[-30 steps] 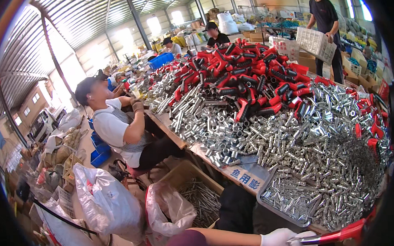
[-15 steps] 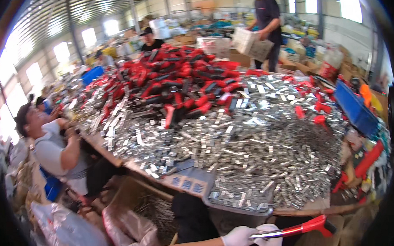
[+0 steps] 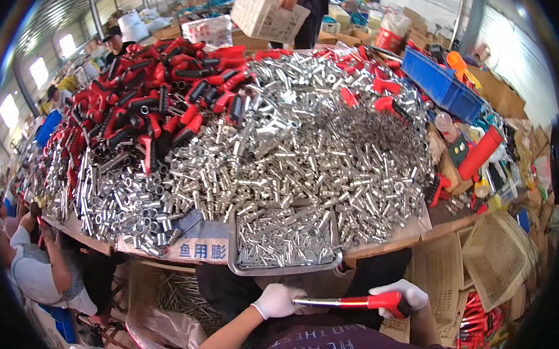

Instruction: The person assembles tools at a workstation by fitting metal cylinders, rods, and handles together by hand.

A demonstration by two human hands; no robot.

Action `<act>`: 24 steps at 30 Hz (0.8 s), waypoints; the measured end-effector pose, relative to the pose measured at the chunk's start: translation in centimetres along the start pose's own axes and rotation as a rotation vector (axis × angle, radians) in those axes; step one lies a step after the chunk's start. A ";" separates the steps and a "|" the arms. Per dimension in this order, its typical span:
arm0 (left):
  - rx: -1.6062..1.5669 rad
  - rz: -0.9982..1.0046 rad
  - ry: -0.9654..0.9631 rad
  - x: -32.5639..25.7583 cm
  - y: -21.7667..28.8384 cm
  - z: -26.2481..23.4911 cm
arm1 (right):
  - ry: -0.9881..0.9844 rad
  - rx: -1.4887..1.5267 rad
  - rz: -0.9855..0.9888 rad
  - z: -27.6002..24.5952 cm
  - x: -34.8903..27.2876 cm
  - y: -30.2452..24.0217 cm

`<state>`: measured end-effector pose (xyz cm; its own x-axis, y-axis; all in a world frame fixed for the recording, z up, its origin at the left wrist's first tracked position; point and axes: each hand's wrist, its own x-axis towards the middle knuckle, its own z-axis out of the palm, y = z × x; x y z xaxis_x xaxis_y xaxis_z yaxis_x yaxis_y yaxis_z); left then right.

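At far left a seated person (image 3: 39,269) in a white top works by the desk (image 3: 441,224), w/ a pile of red and black handles (image 3: 160,105) up top and a big heap of shiny metal tubes (image 3: 303,143) next to it. Low in the middle, the left hand (image 3: 276,301) in a white glove has its grip shut tight on the silver end of a metal rod w/ a red handle (image 3: 348,302), held flat just under a grey tray (image 3: 287,268) of tubes. The right hand (image 3: 402,295), gloved too, is clamped on the rod's red end, w/ tan baskets (image 3: 498,259) at right and a blue bin (image 3: 442,86) up top.
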<state>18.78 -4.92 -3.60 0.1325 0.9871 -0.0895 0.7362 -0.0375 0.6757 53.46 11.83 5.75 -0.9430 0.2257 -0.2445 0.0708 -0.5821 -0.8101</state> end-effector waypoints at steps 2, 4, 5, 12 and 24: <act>0.036 -0.050 -0.032 0.4 -0.4 -0.3 | 0.075 -0.312 0.303 1.1 1.1 -2.2; 0.113 -0.074 -0.020 0.4 -1.4 0.6 | 0.197 -0.503 0.423 2.2 2.3 -2.1; 0.111 -0.069 -0.028 0.3 -1.7 0.7 | 0.190 -0.604 0.338 2.5 2.9 -2.0; 0.104 0.019 0.137 0.5 -3.4 1.2 | 0.213 -0.592 0.337 2.8 4.0 -0.8; 0.034 -0.101 0.080 1.5 -6.4 3.0 | 0.230 -0.739 0.114 2.1 5.4 2.1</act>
<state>16.24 -3.62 -10.22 0.0040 0.9954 -0.0960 0.7654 0.0588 0.6409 47.78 10.17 3.83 -0.8314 0.3992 -0.3866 0.4378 0.0418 -0.8981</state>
